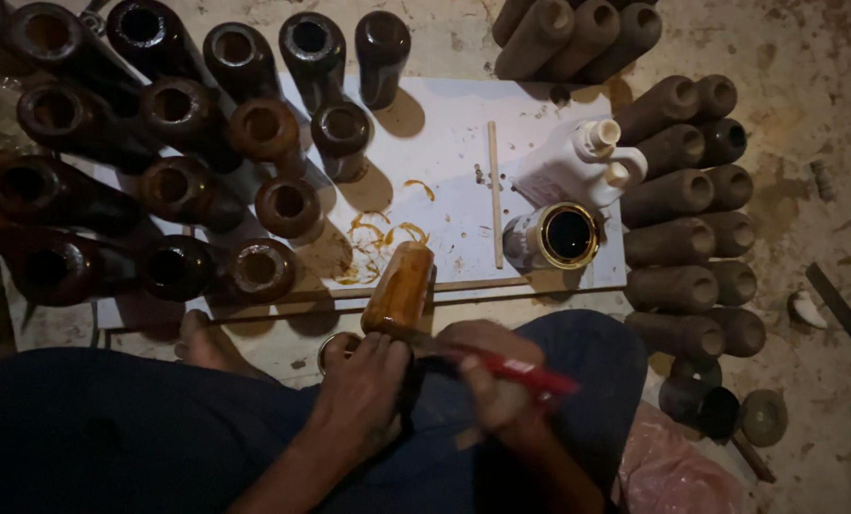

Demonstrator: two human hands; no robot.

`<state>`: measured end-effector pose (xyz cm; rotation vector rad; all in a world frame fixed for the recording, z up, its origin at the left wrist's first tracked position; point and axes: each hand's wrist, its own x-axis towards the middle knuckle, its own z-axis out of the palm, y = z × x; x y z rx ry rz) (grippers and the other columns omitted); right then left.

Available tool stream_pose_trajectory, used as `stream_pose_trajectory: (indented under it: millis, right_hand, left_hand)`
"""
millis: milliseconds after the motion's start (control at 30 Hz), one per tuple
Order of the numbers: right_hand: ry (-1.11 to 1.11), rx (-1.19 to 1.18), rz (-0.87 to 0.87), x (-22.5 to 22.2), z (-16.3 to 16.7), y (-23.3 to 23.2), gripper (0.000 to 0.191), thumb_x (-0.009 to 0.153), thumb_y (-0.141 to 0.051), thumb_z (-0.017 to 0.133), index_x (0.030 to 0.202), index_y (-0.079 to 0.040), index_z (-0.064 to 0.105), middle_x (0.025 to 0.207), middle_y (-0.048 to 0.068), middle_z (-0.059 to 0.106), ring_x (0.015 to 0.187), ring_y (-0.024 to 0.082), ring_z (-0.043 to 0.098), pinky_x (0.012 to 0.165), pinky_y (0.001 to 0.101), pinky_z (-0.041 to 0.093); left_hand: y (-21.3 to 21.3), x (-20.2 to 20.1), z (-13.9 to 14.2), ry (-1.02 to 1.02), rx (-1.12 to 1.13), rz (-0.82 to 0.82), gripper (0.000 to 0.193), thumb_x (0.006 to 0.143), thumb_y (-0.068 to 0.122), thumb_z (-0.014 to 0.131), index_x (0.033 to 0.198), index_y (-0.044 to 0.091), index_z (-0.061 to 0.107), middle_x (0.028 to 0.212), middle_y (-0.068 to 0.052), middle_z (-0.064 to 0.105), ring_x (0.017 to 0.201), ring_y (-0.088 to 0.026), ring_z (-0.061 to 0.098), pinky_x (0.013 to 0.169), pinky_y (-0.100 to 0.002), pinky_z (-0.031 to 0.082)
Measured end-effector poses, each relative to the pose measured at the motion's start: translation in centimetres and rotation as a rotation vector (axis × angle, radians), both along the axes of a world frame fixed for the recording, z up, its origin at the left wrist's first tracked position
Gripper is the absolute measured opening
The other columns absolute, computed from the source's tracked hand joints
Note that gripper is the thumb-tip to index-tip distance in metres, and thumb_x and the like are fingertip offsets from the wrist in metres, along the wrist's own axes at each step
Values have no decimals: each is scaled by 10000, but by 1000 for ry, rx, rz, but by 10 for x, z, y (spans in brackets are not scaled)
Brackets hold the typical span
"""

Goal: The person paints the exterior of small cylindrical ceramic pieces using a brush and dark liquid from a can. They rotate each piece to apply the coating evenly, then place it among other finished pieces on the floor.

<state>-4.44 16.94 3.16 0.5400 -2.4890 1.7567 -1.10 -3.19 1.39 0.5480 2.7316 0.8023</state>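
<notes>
Left hand [364, 381] wrapped around the bottom end of a clay cylinder [400, 287], fingers closed on it. Piece is tilted away from me, top end resting over the near edge of the white board [445, 143], base down at my lap. Surface looks wet and glossy, amber-brown, coated along the whole visible side; shape rounded, like a short tube.

Right hand [487, 376] closed on a red-handled brush [521, 369], handle pointing right, working end at the base of the cylinder; bristles hidden, can't tell whether they touch.

Open tin [551, 236] with dark liquid sits on the board just right of the piece, white plastic bottle [583, 162] lying behind it. Thin wooden stick [494, 190] on the board, amber smears [378, 238] beside it.

Left of the board: dark glossy tubes [173, 105] standing upright, mouths open. Right: matte grey-brown tubes [678, 190] stacked on their sides on the floor.
</notes>
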Motion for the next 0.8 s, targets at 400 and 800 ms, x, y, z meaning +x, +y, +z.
stream_pose_trajectory:
  millis: [400,800]
  right_hand:
    - [130,-75,112,-28,-13,23,289,915,-194,549,960,29,727,1043,158,771,921,267,766,824,362,617]
    - [-53,-149,-21,-32,-32,31,286,952,-142,544,1089,40,716,1068,177,756,990,257,733,913,338,583]
  left_hand:
    - [-4,-2,-2,137,66,38,554,534,46,781,1034,55,542,1027,-119,634,1068,-314,591,916,-553,364]
    - [1,-1,-5,11,105,109,432,618,-24,692,1008,70,531,951,-113,636,1005,-325,613,903,-561,379]
